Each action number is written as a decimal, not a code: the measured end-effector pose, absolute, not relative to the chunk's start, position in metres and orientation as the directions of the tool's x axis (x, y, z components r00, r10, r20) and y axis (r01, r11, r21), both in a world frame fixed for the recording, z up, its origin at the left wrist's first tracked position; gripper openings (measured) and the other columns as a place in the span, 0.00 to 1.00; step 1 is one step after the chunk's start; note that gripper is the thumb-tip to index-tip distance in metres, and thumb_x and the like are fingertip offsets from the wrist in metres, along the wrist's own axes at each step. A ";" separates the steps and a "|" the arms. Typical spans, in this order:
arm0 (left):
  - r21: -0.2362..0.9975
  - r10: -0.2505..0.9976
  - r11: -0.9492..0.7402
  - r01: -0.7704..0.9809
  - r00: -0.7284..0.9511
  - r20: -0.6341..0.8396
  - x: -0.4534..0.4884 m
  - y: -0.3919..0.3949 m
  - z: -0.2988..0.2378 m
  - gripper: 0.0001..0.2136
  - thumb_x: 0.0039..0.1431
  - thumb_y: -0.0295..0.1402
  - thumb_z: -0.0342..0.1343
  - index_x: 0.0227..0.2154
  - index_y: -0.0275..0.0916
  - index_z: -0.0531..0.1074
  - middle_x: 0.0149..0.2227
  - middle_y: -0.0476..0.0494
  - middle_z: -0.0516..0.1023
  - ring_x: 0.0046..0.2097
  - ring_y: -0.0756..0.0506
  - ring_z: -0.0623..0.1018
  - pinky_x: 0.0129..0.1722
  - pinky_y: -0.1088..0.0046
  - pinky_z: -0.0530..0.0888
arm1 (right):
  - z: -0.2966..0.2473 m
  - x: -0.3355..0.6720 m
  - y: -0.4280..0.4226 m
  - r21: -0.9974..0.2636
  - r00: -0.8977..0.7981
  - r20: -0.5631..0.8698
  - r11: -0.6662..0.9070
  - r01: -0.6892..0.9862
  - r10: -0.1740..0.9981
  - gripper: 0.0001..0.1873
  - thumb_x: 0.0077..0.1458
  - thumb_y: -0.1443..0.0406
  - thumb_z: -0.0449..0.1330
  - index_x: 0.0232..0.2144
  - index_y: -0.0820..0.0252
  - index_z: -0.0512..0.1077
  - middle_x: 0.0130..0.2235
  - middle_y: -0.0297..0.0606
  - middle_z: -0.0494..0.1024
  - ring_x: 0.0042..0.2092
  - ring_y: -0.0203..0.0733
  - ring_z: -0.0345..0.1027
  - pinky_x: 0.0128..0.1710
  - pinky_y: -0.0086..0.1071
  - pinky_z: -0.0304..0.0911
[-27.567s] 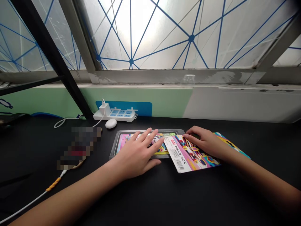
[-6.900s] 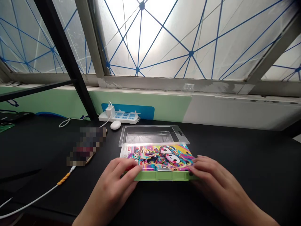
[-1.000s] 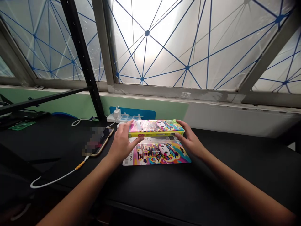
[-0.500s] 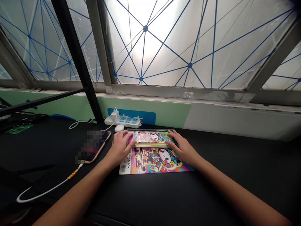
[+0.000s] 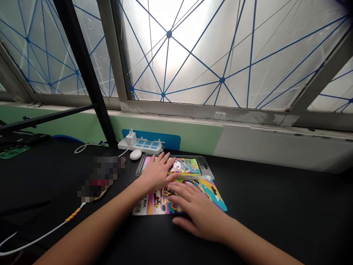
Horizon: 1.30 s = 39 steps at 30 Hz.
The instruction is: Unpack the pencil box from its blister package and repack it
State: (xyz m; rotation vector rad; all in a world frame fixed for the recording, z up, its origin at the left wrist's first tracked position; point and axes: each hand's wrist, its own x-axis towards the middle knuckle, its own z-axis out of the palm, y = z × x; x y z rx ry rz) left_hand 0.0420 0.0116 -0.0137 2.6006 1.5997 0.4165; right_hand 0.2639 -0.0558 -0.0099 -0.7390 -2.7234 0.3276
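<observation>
My left hand [image 5: 156, 172]: fingers spread flat over the pencil box [image 5: 190, 168]
My right hand [image 5: 200, 209]: kinda loose, fingers slightly apart, over the printed card [image 5: 217, 200]
Pencil box: sitting in a clear plastic tray [image 5: 209, 172], right behind the printed card on my worktop [image 5: 264, 209]

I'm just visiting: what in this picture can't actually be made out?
All in the head view:
Printed box: part of its face, hidden by the left hand.
Printed card: parts of its artwork, covered by that hand and the right hand.
Phone: its screen, blurred into blocks.
Black frame: its upper end, cut off by the top edge.
</observation>
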 end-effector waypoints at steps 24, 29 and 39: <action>0.237 0.875 -0.477 0.846 0.435 0.211 0.015 0.022 -0.017 0.32 0.71 0.58 0.41 0.70 0.47 0.61 0.73 0.36 0.56 0.74 0.29 0.55 0.68 0.36 0.54 | -0.028 0.260 -0.055 -0.189 -0.518 0.305 0.584 0.790 0.799 0.17 0.64 0.54 0.61 0.48 0.57 0.73 0.43 0.46 0.77 0.41 0.53 0.69 0.41 0.45 0.65; 0.227 0.886 -0.459 0.859 0.423 0.188 0.016 0.022 -0.016 0.32 0.71 0.58 0.41 0.70 0.48 0.61 0.74 0.37 0.55 0.74 0.30 0.55 0.68 0.36 0.53 | -0.025 0.261 -0.052 -0.212 -0.491 0.300 0.559 0.802 0.818 0.10 0.65 0.57 0.59 0.36 0.56 0.69 0.40 0.43 0.75 0.40 0.51 0.69 0.39 0.43 0.64; 0.300 0.895 -0.446 0.843 0.415 0.162 0.011 0.022 -0.010 0.26 0.71 0.55 0.47 0.64 0.50 0.70 0.72 0.39 0.60 0.74 0.29 0.53 0.67 0.35 0.56 | -0.006 0.277 -0.054 -0.436 -0.497 0.294 0.578 0.690 0.816 0.14 0.63 0.53 0.59 0.30 0.52 0.64 0.24 0.29 0.70 0.24 0.38 0.62 0.26 0.32 0.54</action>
